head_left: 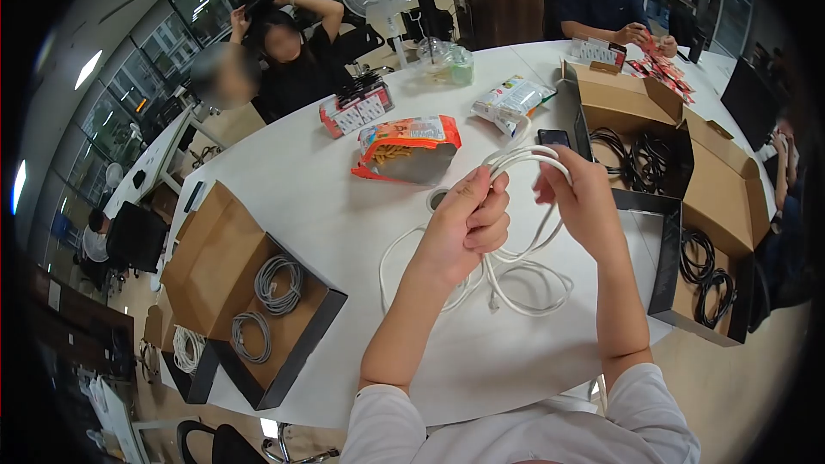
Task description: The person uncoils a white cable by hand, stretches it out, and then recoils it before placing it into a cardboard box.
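A white cable (520, 302) hangs in loops from both of my hands, with part of it lying on the white table. My left hand (467, 222) is closed round a bundle of its strands. On the right, my right hand (580, 193) has its fingers bent round the top of a loop, level with the left hand and a short distance from it. A small plug end hangs below my left hand. Just beyond the hands lie a phone (553, 137) and an open orange snack bag (408, 149).
Open boxes with grey cables (278, 284) stand at left, and boxes with black cables (706, 265) at right. A white snack bag (513, 103), a red-and-white box (357, 112) and a plastic bag (447, 64) lie farther back. Two people (601, 0) (292, 60) are across the table (326, 198).
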The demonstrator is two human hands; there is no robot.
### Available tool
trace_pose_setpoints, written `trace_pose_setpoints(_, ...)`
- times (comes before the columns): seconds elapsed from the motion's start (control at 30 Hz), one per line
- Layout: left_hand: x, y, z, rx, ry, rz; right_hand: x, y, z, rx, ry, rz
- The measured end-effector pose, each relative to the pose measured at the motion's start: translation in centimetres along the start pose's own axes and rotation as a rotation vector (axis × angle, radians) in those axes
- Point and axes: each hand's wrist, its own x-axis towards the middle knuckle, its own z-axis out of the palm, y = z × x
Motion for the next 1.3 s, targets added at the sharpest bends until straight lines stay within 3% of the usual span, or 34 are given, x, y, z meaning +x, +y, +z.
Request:
trace_pose_setpoints(0.1,0.0,0.3,-1.1,-0.077,-0.042,-0.078,-0.1,-1.7,-1.5,0.091,-0.168,0.170)
trace_pose_setpoints(0.2,0.2,0.2,-1.7,-0.164,-0.198,-0.148,-0.3,-1.5,-3.2,0.313,-0.390,0.187)
trace_pose_setpoints(0.23,0.3,-0.1,-1.6,-0.188,-0.256,-0.155,-0.3,-0.6,-3.5,0.384,-0.438,0.082)
trace_pose_setpoints(0.37,0.3,-0.4,-1.4,-0.226,-0.329,-0.130,0.1,1.2,-3.5,1.101,-0.616,0.183)
trace_pose_setpoints(0.47,0.1,-0.4,-1.4,-0.273,-0.157,0.008,0.3,1.1,-1.5,0.938,-0.273,0.220)
trace_pose_setpoints(0.57,0.3,0.2,-1.5,-0.347,-0.003,0.325,0.3,0.4,0.0,0.381,0.152,-0.057)
trace_pose_setpoints(0.63,0.2,0.9,-2.2,-0.375,0.083,0.484,-0.4,0.0,-0.7,0.219,0.155,-0.158)
trace_pose_setpoints(0.77,0.1,1.5,-2.7,-0.470,0.123,0.620,-2.5,-3.6,-2.1,0.270,-0.726,0.191)
trace_pose_setpoints(0.87,-0.2,1.6,-2.6,-0.489,0.094,0.644,-2.4,-1.5,0.7,0.155,-0.540,0.087)
trace_pose_setpoints(0.9,-0.2,1.5,-2.4,-0.483,0.108,0.620,-1.7,-0.9,1.7,0.413,-0.467,0.166)
trace_pose_setpoints(1.03,-0.2,1.1,-1.8,-0.453,0.132,0.520,-0.2,0.6,1.2,0.951,-0.298,0.380)
trace_pose_setpoints(1.13,-0.1,0.6,-1.6,-0.452,0.095,0.396,0.0,1.2,1.0,0.898,-0.119,0.363)
trace_pose_setpoints(1.3,0.4,0.1,-1.1,-0.344,0.097,0.153,0.1,-0.1,0.2,0.942,-0.050,0.342)
